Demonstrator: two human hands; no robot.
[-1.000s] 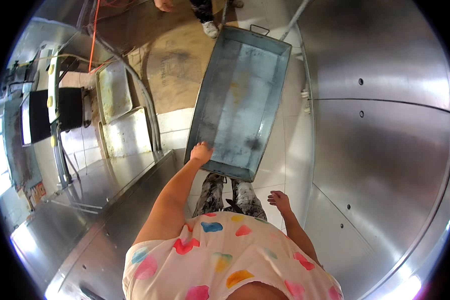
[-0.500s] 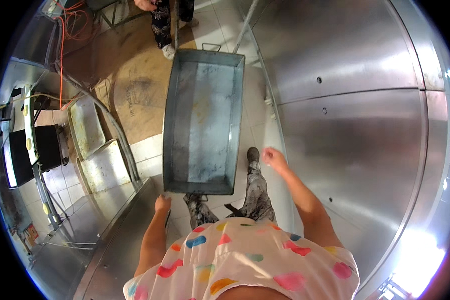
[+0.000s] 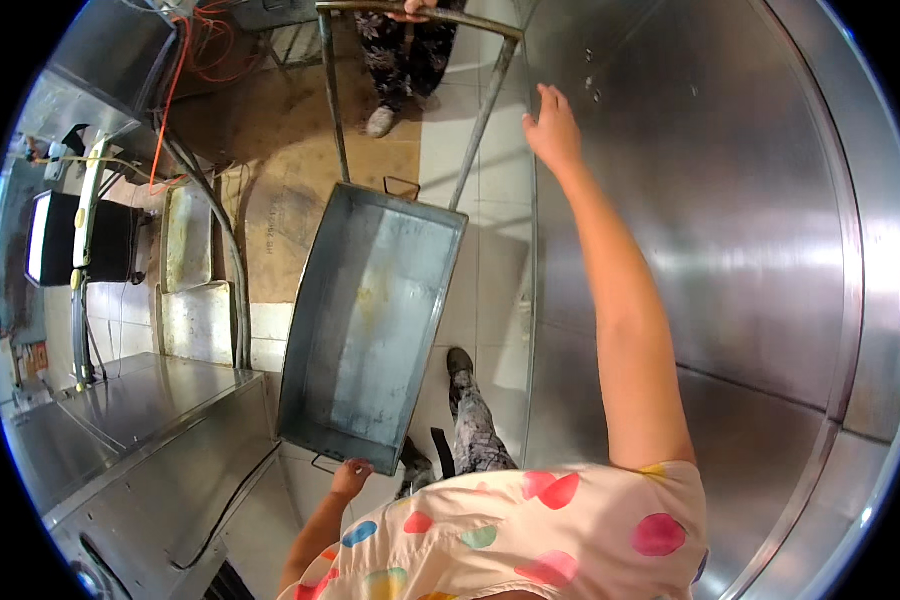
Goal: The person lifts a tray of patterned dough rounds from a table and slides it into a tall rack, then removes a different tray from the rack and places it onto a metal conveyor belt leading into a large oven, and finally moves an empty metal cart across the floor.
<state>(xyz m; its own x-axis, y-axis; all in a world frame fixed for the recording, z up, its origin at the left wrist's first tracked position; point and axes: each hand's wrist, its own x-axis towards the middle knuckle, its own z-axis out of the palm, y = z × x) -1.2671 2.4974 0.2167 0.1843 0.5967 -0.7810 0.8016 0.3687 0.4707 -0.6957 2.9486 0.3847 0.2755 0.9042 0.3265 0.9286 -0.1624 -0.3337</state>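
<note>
A deep rectangular metal tub (image 3: 365, 320) sits slanted in front of me. It joins or rests against a tall tubular push handle (image 3: 485, 125); the base beneath is hidden. My left hand (image 3: 350, 478) is at the tub's near end, its fingers curled over the rim beside a thin wire handle (image 3: 322, 464). My right hand (image 3: 555, 130) is stretched far forward with fingers apart, holding nothing, close to the large steel panel (image 3: 720, 220) on the right. At the far end, another person's hand (image 3: 412, 10) grips the push handle's crossbar.
Left of the tub stands a steel counter (image 3: 190, 430). Beyond it, two shallow trays (image 3: 198, 325) lie by a thick grey hose (image 3: 232, 250). Brown cardboard (image 3: 280, 200) covers part of the tiled floor. Orange cable (image 3: 175, 100) hangs at the far left.
The tub has come nearer and swung, its near end toward the left. My left hand has reached its near rim. My right hand has extended forward, and the other person's hand now shows on the crossbar.
</note>
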